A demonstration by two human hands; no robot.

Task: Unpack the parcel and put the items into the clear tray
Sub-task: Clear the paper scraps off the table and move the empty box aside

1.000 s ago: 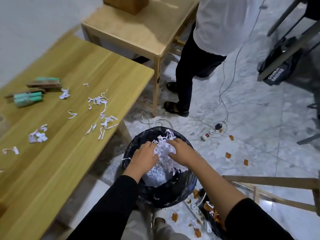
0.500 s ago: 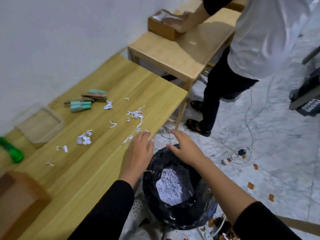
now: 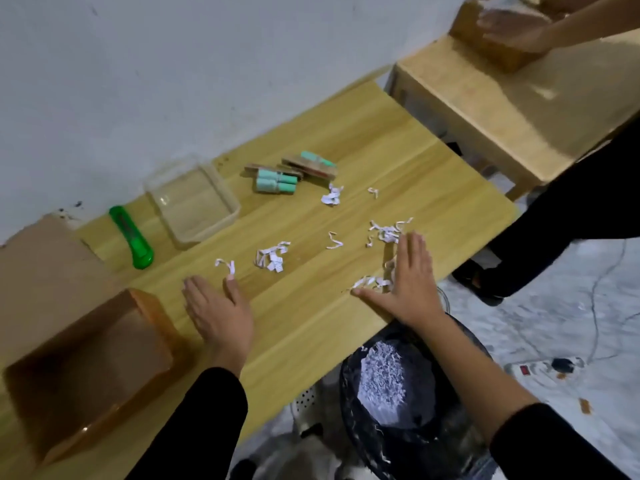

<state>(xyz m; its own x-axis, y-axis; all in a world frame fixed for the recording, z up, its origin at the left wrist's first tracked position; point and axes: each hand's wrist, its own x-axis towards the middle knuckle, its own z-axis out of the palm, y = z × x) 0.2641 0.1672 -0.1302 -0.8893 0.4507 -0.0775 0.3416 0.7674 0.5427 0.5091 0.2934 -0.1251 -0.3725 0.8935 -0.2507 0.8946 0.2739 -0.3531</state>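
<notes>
An opened brown cardboard parcel lies at the near left of the wooden table. A clear tray holding nothing stands near the wall. To its right lie the teal items on brown card and a second carded pack. White shredded paper scraps are strewn over the table. My left hand lies flat and open on the table, holding nothing. My right hand is flat and open, pressing on scraps near the table's edge.
A green box cutter lies left of the tray. A black-lined bin of shredded paper stands below the table's edge. Another person stands at the right, a hand on a brown box on a second table. A power strip lies on the floor.
Both my hands have left the bin, where they pushed shredded paper down, and now lie flat on the table. The view has swung left, bringing the tray, cutter and parcel into sight.
</notes>
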